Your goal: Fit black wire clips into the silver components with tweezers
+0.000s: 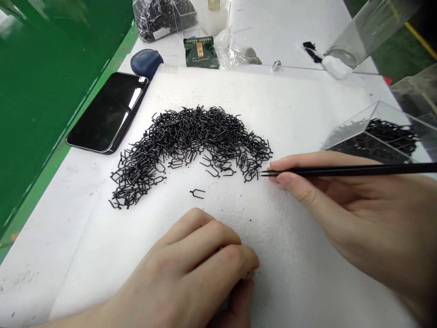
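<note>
A crescent-shaped pile of small black wire clips (187,143) lies on a white foam sheet (300,114). One loose clip (198,193) sits apart, below the pile. My right hand (327,205) is shut on slim black tweezers (341,171), whose tips reach the pile's right end. At the bottom, my left hand (184,269) rests on the foam with its fingers curled, close to the loose clip. Nothing shows in it, though its palm is hidden.
A black smartphone (109,111) lies left of the foam, beside a green panel (51,91). At the back are a blue oval case (146,63), a green packet (200,52) and a bag of black parts (160,18). A clear box (372,136) holding black clips stands at right.
</note>
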Motion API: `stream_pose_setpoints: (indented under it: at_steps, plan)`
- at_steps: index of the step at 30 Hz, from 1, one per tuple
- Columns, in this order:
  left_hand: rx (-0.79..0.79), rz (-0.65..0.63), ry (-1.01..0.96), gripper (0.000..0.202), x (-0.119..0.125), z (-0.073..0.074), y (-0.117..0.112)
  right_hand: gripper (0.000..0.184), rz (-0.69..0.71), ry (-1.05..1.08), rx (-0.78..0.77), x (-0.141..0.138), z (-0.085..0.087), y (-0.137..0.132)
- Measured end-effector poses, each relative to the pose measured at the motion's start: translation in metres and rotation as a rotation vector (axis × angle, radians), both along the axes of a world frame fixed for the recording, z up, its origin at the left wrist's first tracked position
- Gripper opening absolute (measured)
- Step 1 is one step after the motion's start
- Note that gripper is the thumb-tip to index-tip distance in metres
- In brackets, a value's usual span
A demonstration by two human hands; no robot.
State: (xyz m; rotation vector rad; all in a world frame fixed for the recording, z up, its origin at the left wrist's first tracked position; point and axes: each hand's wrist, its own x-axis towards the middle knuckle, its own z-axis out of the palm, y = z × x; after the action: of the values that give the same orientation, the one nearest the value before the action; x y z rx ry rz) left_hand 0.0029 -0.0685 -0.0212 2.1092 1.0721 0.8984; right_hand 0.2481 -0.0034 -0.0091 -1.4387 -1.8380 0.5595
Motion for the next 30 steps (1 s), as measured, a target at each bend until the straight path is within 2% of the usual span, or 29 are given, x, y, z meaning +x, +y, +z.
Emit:
stream_pose_setpoints:
  at_steps: [10,21,30]
  plan:
    - [-0.024,0.009,-0.022,0.023,-0.0010,0.0005,0.0013,0.023,0.008,-0.013,-0.016,0.0009,0.0023,-0.0003]
    - [-0.070,0.039,-0.024,0.026,-0.0007,0.0066,0.0022,0.023,0.022,0.051,-0.053,0.0007,0.0013,0.0047]
    - [-0.078,0.016,0.000,0.027,-0.0031,0.0091,0.0035,0.025,0.046,0.112,-0.094,0.0000,0.0033,0.0067]
